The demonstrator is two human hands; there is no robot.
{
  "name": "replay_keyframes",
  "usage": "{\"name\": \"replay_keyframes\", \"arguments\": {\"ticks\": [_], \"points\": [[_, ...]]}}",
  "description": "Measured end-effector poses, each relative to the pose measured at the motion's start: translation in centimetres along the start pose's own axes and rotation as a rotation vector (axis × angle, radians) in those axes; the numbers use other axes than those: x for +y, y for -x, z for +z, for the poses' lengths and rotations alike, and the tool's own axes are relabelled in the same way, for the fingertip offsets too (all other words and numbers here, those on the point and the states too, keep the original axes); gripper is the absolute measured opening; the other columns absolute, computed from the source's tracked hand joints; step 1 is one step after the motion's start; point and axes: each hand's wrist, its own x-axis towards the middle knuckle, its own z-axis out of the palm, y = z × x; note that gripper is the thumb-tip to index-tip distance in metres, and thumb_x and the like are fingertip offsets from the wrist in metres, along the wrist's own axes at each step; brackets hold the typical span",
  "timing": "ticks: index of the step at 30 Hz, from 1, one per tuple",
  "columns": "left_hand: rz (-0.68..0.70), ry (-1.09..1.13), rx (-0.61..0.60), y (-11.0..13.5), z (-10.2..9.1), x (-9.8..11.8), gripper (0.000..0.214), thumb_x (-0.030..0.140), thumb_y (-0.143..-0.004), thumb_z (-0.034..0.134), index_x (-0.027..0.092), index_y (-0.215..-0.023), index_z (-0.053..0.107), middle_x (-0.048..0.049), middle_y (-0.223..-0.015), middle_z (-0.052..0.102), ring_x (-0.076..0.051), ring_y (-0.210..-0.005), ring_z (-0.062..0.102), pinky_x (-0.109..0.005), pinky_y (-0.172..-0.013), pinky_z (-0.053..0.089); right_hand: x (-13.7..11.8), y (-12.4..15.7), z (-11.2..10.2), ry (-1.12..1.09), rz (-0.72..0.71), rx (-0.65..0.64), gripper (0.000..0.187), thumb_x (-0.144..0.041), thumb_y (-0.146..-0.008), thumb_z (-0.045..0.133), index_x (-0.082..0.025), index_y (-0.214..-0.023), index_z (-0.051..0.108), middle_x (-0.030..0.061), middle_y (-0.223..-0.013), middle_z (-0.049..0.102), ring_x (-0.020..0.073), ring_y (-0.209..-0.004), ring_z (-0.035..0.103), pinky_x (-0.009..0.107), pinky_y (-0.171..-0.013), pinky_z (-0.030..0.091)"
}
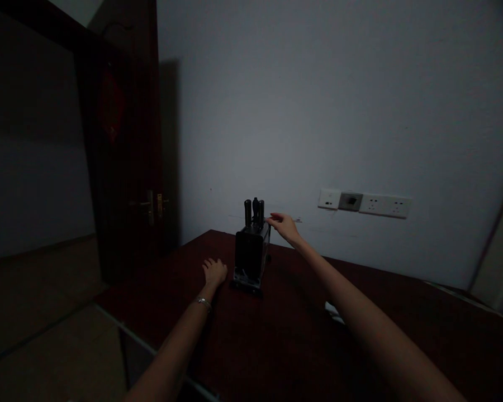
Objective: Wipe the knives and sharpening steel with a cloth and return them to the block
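Observation:
A black knife block (pixel 248 254) stands upright on the dark red table. Several black-handled knives (pixel 247 213) stick up out of its top. To the left of the block, my left hand (pixel 215 272) rests on the tabletop with its fingers apart, holding nothing. My right hand (pixel 284 226) is at the block's upper right rear edge, thumb and fingers brought together in a pinch. What is between those fingertips is too small and dark to make out.
The table (pixel 167 290) has its left edge beside a tiled floor. A small white item (pixel 333 312) lies partly behind my right forearm. Wall sockets (pixel 375 204) sit above the table at the right. A dark wooden door (pixel 121 139) stands at the left.

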Motion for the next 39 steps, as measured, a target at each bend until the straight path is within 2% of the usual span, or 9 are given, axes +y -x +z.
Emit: {"name": "replay_keyframes", "arguments": {"ticks": [7, 14, 27, 39], "points": [[-0.002, -0.01, 0.003, -0.2, 0.1, 0.1, 0.046, 0.033, -0.083, 0.032, 0.009, -0.115, 0.054, -0.0243, -0.128, 0.044, -0.039, -0.119, 0.039, -0.049, -0.092, 0.029, 0.4, -0.8, 2.2, 0.051, 0.023, -0.009, 0.046, -0.027, -0.064, 0.072, -0.005, -0.103, 0.061, 0.0163, -0.093, 0.068, 0.0197, -0.083, 0.065, 0.029, -0.073, 0.049], [-0.004, -0.025, 0.027, 0.0, 0.2, 0.1, 0.046, 0.033, -0.083, 0.032, 0.009, -0.114, 0.055, -0.0244, -0.127, 0.045, -0.039, -0.119, 0.038, -0.049, -0.092, 0.029, 0.2, -1.3, 3.2, 0.081, -0.009, -0.055, 0.026, -0.021, -0.065, 0.068, -0.011, -0.089, 0.066, 0.0093, -0.088, 0.07, 0.0177, -0.08, 0.065, 0.026, -0.07, 0.049], [0.0, -0.025, 0.061, -0.1, 0.4, 0.0, 0.045, 0.034, -0.083, 0.034, 0.009, -0.113, 0.057, -0.0256, -0.125, 0.046, -0.039, -0.117, 0.041, -0.05, -0.09, 0.03, -0.7, -1.6, 3.1, 0.191, -0.026, -0.041, 0.019, -0.02, -0.064, 0.067, -0.011, -0.081, 0.067, 0.0074, -0.078, 0.069, 0.0165, -0.071, 0.062, 0.025, -0.064, 0.045], [0.005, -0.025, 0.043, 0.0, 0.1, 0.1, 0.046, 0.033, -0.083, 0.032, 0.007, -0.112, 0.056, -0.0264, -0.126, 0.045, -0.04, -0.118, 0.039, -0.052, -0.092, 0.027, -0.8, -2.1, 3.2, 0.173, -0.024, -0.06, 0.016, -0.018, -0.066, 0.065, -0.011, -0.081, 0.067, 0.0067, -0.079, 0.07, 0.0162, -0.071, 0.063, 0.024, -0.063, 0.047]]}}
